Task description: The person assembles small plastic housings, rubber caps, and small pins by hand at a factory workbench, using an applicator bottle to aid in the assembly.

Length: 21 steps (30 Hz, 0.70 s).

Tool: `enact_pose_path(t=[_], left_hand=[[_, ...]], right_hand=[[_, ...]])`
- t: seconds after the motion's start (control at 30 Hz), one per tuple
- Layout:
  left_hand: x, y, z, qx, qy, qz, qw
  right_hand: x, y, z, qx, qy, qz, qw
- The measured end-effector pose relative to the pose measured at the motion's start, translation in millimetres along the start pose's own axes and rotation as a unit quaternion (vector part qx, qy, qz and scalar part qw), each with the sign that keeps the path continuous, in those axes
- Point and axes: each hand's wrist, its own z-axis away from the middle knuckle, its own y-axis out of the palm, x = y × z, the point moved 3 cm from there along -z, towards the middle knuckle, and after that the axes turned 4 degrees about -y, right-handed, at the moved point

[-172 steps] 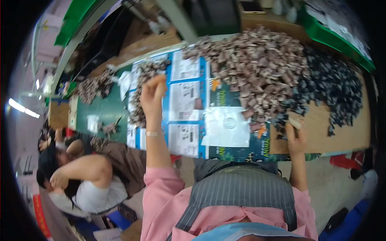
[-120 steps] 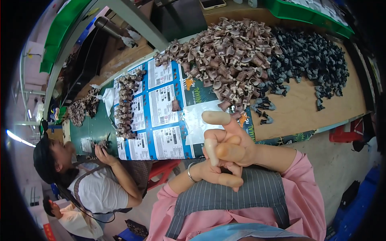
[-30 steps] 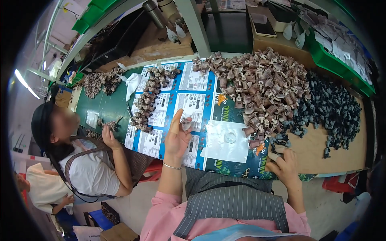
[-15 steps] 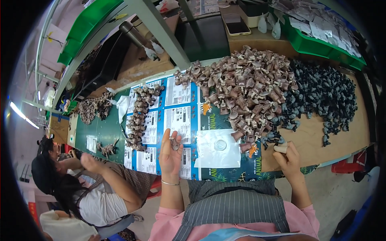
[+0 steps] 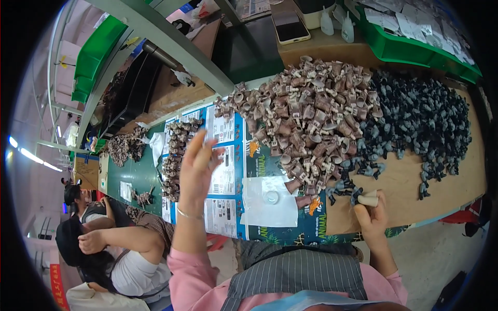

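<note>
My left hand (image 5: pixel 198 163) is raised over the left part of the printed sheets, beside the rows of small brown figures (image 5: pixel 174 160). Its fingers are bent together and slightly blurred, around something small that I cannot make out. At the right, my right hand (image 5: pixel 372 217) has its fingers curled in a pinch, with a beige sleeve-like cover (image 5: pixel 368 199) at its fingertip. Right at that fingertip is a small dark grey part (image 5: pixel 356 196); whether it is gripped I cannot tell. A clear plastic bag (image 5: pixel 267 210) with a round clear piece (image 5: pixel 271 197) lies between the hands.
A big heap of brown cup-shaped parts (image 5: pixel 316 114) fills the middle, with a dark grey heap (image 5: pixel 420 119) to its right. Green bins (image 5: pixel 415 52), a phone (image 5: pixel 290 27) and a metal post (image 5: pixel 171 46) stand behind. A co-worker (image 5: pixel 129 249) sits at left.
My left hand has moved up and left toward the brown figure rows, its fingers bending from an upturned palm. My right hand stays by the dark parts. The whole view has shifted slightly.
</note>
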Motion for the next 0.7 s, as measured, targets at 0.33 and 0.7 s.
enact_pose_path(t=[0.33, 0.7], left_hand=[[-92.7, 107.1, -85.9, 0.169, 0.152, -0.039, 0.973], [103.5, -69.1, 38.9, -0.12, -0.049, -0.011, 0.991]], right_hand=[[-3.9, -12.3, 9.4, -0.01, -0.003, 0.092, 0.996], [-0.8, -7.7, 2.1, 0.071, 0.031, 0.069, 0.995]])
